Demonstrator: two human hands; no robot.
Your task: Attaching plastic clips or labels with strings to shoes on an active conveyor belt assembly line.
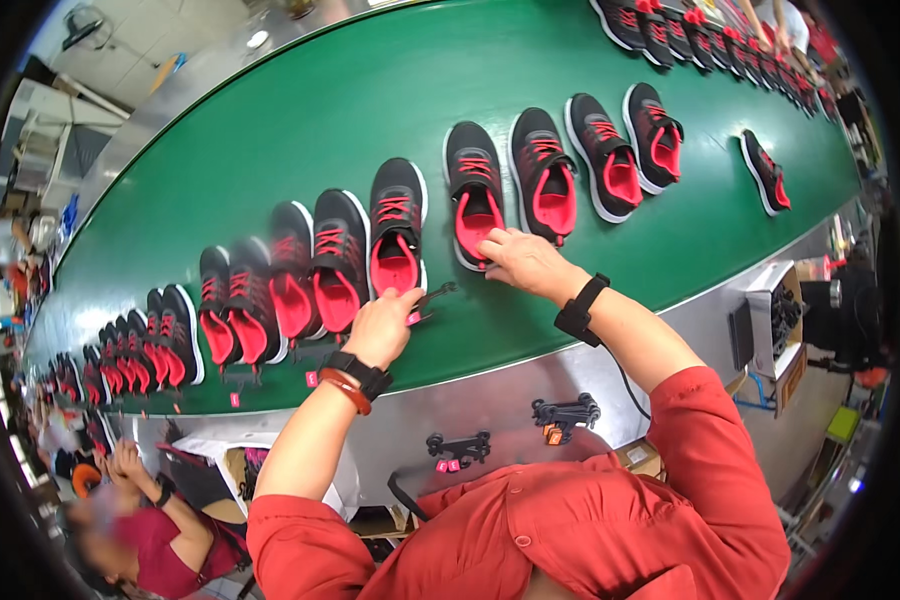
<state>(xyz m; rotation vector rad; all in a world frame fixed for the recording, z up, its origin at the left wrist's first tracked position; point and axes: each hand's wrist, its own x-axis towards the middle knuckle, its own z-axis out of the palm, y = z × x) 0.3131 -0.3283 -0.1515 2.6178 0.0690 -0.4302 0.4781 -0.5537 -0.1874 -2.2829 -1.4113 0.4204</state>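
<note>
Black sneakers with red laces and red lining stand in a row on the green conveyor belt point(270, 130). My right hand point(532, 262) is closed on the heel of one sneaker point(472, 165), fingertips at its rear collar. My left hand point(382, 325) is closed on a small black plastic hanger point(436, 296) with a pink tag, close behind the heel of another sneaker point(397, 195). Its fingertips are partly hidden by the hand. More sneakers stand left of it, including a neighbouring sneaker point(339, 245); several others have hangers at their heels.
On the metal ledge point(410, 400) in front of me lie one bunch of black hangers point(458, 448) with pink tags and another bunch point(567, 412) with orange tags. A single sneaker point(765, 172) lies far right. A co-worker point(160, 520) sits at the lower left.
</note>
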